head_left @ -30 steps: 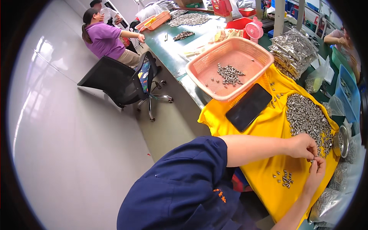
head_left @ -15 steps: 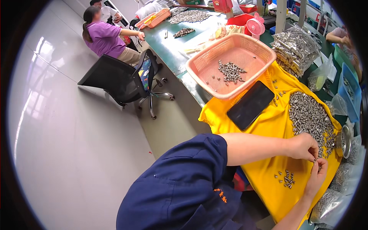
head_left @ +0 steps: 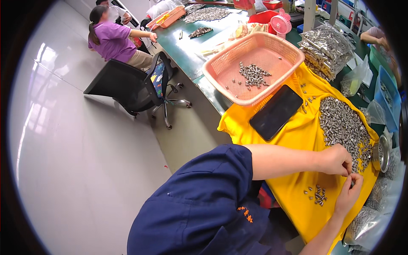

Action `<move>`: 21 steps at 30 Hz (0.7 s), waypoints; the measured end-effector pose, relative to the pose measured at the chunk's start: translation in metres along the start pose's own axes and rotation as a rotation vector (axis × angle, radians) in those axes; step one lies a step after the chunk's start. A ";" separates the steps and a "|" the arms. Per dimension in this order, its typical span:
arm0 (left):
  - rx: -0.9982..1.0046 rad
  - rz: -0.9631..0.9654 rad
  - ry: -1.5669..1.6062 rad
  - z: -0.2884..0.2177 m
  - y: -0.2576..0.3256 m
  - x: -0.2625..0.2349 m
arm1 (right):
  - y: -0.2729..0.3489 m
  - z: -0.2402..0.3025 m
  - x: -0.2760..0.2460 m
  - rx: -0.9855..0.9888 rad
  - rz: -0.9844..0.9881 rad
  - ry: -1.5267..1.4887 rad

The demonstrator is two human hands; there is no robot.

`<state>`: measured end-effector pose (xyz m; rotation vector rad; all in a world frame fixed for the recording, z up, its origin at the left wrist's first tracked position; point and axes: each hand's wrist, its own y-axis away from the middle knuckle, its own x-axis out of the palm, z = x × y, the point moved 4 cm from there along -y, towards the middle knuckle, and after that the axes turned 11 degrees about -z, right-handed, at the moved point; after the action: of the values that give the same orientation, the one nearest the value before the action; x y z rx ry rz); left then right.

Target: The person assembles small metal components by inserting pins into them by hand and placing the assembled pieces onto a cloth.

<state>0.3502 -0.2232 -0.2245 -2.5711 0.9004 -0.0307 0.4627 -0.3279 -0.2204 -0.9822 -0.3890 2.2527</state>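
My left hand (head_left: 335,160) reaches in from the left, its fingers pinched together at the edge of a large heap of small silvery metal parts (head_left: 343,123). My right hand (head_left: 350,190) comes up from the lower edge and meets it fingertip to fingertip. A small metal part is pinched between them, mostly hidden by the fingers. Beneath both hands spreads a yellow cloth (head_left: 293,178). A little group of loose metal parts (head_left: 318,195) lies on the cloth, left of my right hand.
A pink mesh basket (head_left: 212,70) holds more metal parts, beside a black phone (head_left: 277,112). A round metal dish (head_left: 383,154), clear bags of parts (head_left: 361,225) and a blue tray (head_left: 393,106) line the right side. A black chair (head_left: 123,89) and a person in purple (head_left: 112,40) are at left.
The whole view has shifted slightly. My hands stay together fingertip to fingertip, and the metal part between them shows less than before.
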 end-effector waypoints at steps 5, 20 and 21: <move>0.064 -0.029 -0.047 0.002 0.001 0.003 | -0.001 -0.001 -0.001 0.025 0.017 0.007; 0.204 -0.076 -0.114 -0.008 0.002 0.001 | -0.002 -0.005 0.000 0.126 0.034 -0.095; 0.201 -0.073 -0.114 -0.008 0.002 0.001 | -0.001 -0.006 0.000 0.125 0.031 -0.098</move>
<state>0.3487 -0.2280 -0.2179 -2.3912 0.7228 0.0041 0.4682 -0.3271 -0.2236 -0.8210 -0.2727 2.3290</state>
